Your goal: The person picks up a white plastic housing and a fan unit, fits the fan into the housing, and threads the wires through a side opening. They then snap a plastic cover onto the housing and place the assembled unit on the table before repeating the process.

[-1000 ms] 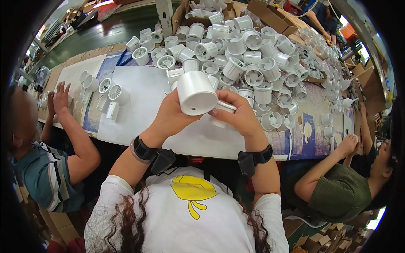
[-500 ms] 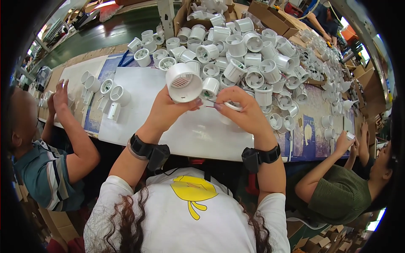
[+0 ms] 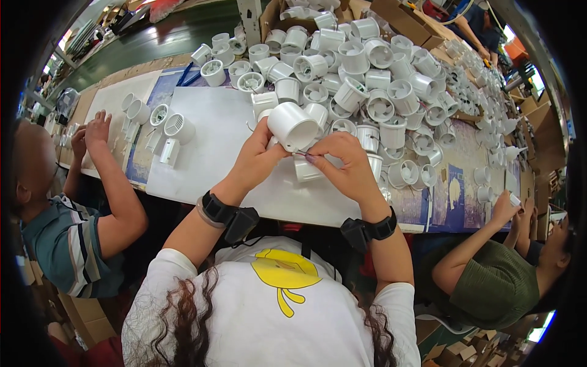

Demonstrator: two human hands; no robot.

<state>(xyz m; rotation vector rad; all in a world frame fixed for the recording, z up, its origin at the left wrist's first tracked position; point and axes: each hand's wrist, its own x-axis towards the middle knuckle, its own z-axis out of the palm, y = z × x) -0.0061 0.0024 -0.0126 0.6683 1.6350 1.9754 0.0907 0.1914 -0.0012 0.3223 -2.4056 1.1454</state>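
Note:
My left hand (image 3: 252, 158) is closed around a white plastic cylindrical housing (image 3: 290, 124), its wide round end tilted toward the lower right. Thin dark wires (image 3: 301, 152) come out at the housing's lower rim. Fingertips of my right hand (image 3: 347, 164) pinch these wires close to the rim. Below the housing, partly covered by my right fingers, is another white plastic part (image 3: 307, 169); whether it hangs from the wires or rests on the table I cannot tell.
A large heap of white fan housings (image 3: 367, 79) covers the table's far side. Several assembled white fans (image 3: 179, 129) stand at left on the white work surface (image 3: 214, 177). Co-workers sit on both sides, a forearm (image 3: 116, 177) at left and a green sleeve (image 3: 468, 269) at right.
The housing in my left hand has moved right and tipped, so its grille no longer shows. My right hand has drawn closer to its rim, and the white ring-shaped part it held is out of sight.

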